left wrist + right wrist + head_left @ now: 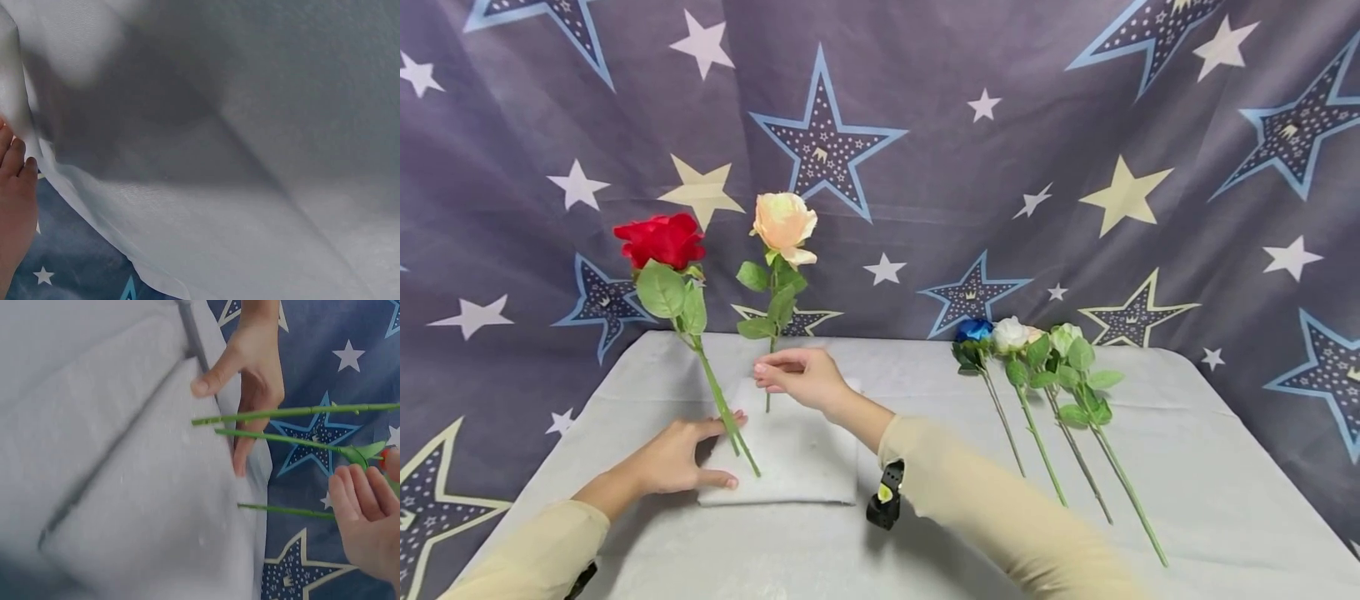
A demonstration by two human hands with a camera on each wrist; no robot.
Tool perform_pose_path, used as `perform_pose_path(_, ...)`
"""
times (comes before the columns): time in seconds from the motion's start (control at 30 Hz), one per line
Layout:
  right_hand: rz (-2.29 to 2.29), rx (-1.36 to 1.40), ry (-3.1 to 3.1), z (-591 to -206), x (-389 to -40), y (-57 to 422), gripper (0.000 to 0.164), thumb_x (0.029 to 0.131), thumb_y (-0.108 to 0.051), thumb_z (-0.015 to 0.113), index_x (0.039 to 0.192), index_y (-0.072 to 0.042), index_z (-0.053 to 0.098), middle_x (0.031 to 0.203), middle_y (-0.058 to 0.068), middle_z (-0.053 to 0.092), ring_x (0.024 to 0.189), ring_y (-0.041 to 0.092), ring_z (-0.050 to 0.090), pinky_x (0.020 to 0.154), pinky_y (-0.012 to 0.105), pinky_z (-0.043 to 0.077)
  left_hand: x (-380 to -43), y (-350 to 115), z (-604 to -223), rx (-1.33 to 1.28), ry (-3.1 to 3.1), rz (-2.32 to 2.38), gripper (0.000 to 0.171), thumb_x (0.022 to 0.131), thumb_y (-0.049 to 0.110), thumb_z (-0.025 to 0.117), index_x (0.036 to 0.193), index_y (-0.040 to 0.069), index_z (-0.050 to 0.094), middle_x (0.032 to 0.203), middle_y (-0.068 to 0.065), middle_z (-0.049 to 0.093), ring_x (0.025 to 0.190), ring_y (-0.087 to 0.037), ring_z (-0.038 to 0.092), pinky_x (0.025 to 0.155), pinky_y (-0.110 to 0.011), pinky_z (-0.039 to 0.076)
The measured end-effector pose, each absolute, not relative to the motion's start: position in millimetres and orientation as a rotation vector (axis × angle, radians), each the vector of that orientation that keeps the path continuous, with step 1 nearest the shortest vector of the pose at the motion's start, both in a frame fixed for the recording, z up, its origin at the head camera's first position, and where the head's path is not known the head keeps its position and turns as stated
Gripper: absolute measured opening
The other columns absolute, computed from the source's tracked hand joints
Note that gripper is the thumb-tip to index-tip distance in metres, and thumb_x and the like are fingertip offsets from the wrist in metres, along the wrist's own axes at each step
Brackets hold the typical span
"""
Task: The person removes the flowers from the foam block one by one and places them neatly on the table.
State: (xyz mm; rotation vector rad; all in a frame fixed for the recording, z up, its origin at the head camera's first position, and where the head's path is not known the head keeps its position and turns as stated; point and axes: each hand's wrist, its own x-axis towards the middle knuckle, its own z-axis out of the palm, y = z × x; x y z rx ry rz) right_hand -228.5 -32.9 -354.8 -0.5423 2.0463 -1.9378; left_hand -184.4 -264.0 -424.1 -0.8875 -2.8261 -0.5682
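Observation:
A peach rose stands nearly upright, its green stem pinched low down by the fingers of my right hand. The stem's lower end meets the back of a white foam block. My left hand rests against the block's left side, thumb and fingers spread and nearly straight. A red rose leans left above that hand. Two green stems run beneath it to the block; whether a second bloom hides behind, I cannot tell. In the left wrist view, only part of the left hand shows.
To the right on the white tablecloth lie several loose roses: a blue rose, a white rose and a pale green rose among them. A star-patterned curtain hangs behind the table.

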Motion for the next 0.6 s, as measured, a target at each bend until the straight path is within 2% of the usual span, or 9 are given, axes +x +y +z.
perform_pose_path(0.13,-1.946,-0.652,1.934,-355,-224,-42,0.029,0.090,-0.011,0.062,0.115,0.003,0.064,0.112,0.018,0.067,0.100,0.026,0.068,0.083,0.024,0.057,-185,-265,-424,-0.898,-2.832,-0.548,0.081,0.065,0.059,0.076,0.126,0.007,0.060,0.122,-0.015,0.063,0.111,-0.034,0.061,0.091,-0.049,0.050)
perform_pose_path(0.33,-1.805,-0.806,1.866,-359,-216,-44,0.037,0.091,-0.007,0.058,0.128,-0.002,0.056,0.125,0.015,0.061,0.113,0.017,0.062,0.089,0.016,0.051,-183,-265,-425,-0.870,-2.836,-0.541,0.080,0.063,0.059,0.077,0.122,0.008,0.062,0.120,-0.014,0.065,0.110,-0.033,0.061,0.092,-0.049,0.049)
perform_pose_path(0.53,-1.759,-0.870,1.793,-362,-205,-39,0.035,0.091,-0.004,0.058,0.126,0.000,0.057,0.122,0.021,0.061,0.111,0.023,0.063,0.090,0.020,0.052,-182,-266,-425,-0.815,-2.879,-0.541,0.080,0.062,0.058,0.077,0.119,0.005,0.063,0.117,-0.015,0.066,0.109,-0.033,0.062,0.092,-0.048,0.049)
perform_pose_path(0.6,-1.737,-0.907,1.772,-363,-202,-37,0.033,0.091,-0.003,0.058,0.123,0.002,0.058,0.120,0.023,0.062,0.106,0.019,0.065,0.090,0.021,0.052,-183,-266,-426,-0.824,-2.882,-0.549,0.077,0.063,0.058,0.077,0.118,0.006,0.064,0.116,-0.013,0.067,0.108,-0.031,0.062,0.091,-0.047,0.050)
